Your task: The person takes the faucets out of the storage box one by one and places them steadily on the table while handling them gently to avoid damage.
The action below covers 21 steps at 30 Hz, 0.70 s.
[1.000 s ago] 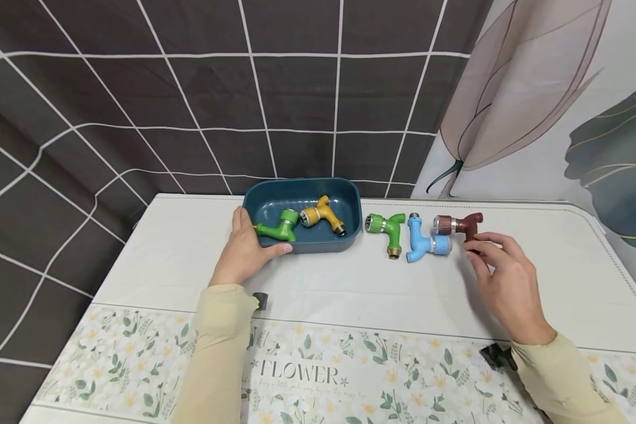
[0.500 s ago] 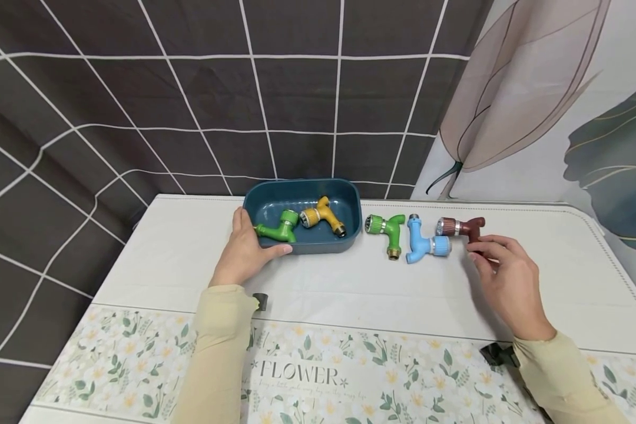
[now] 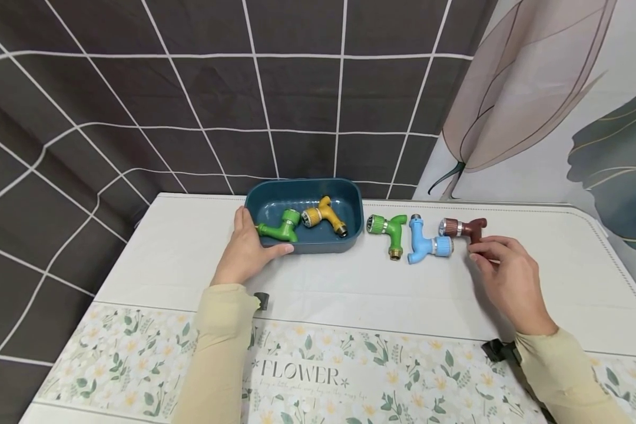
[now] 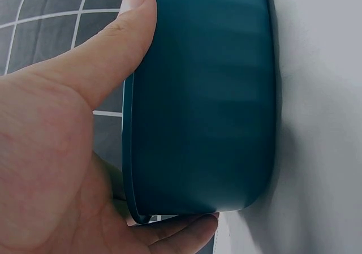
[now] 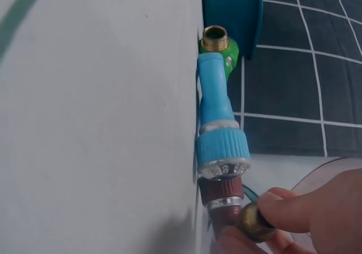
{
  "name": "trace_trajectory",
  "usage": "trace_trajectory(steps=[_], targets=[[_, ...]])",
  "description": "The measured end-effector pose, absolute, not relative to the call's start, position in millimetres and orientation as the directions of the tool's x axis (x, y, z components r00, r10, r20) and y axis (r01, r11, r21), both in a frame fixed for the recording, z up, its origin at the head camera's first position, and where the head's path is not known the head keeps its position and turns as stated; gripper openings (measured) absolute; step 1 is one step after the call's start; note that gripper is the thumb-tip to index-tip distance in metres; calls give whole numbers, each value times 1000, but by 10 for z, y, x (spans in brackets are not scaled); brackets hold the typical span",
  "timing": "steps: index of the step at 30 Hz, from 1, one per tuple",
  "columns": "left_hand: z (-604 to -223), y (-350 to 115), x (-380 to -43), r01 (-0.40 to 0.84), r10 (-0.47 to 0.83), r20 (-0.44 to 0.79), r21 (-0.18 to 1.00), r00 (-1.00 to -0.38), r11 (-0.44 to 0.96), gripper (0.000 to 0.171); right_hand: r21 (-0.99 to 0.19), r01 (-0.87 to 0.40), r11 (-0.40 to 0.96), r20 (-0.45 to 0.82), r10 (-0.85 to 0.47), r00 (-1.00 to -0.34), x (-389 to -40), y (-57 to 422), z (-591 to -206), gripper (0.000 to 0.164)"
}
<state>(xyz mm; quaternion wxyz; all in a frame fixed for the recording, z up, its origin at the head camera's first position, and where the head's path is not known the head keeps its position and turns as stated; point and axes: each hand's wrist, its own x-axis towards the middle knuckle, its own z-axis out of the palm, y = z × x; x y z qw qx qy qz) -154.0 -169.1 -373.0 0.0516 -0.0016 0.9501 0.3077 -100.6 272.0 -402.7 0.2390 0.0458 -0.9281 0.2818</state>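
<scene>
A dark teal plastic basin (image 3: pixel 328 242) stands at the back of the table, with a green tap (image 3: pixel 282 228) and a yellow tap (image 3: pixel 325 217) lying in it. My left hand (image 3: pixel 244 250) grips its left end, the thumb on the front rim and the fingers round the side, as the left wrist view shows. To its right lie another green tap (image 3: pixel 394 235) and a light blue tap (image 3: pixel 424 242). My right hand (image 3: pixel 511 280) pinches a dark brown tap (image 3: pixel 463 228) by its brass threaded end (image 5: pixel 257 223). That tap is at the right end of the row.
The white tablecloth (image 3: pixel 339 288) has a flower-printed band along its front. A dark cloth with white grid lines (image 3: pixel 297 94) hangs right behind the basin, and a leaf-patterned curtain (image 3: pixel 530 106) hangs behind on the right. Black straps show at both wrists.
The brown tap and my right hand have shifted slightly to the right, away from the blue tap. My left hand, the basin and the other taps stay in place.
</scene>
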Motion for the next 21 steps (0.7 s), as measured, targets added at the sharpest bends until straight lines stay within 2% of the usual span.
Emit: trace_trajectory(steps=[15, 21], targets=[[-3741, -1687, -1545, -38, 29, -106, 580, -994, 814, 130, -464, -188, 866, 417, 26, -909, -981, 2735, -4022, 12], [-3741, -1693, -1546, -41, 25, -106, 579, -994, 814, 129, -467, -150, 872, 354, 28, -935, -997, 2760, -4016, 13]])
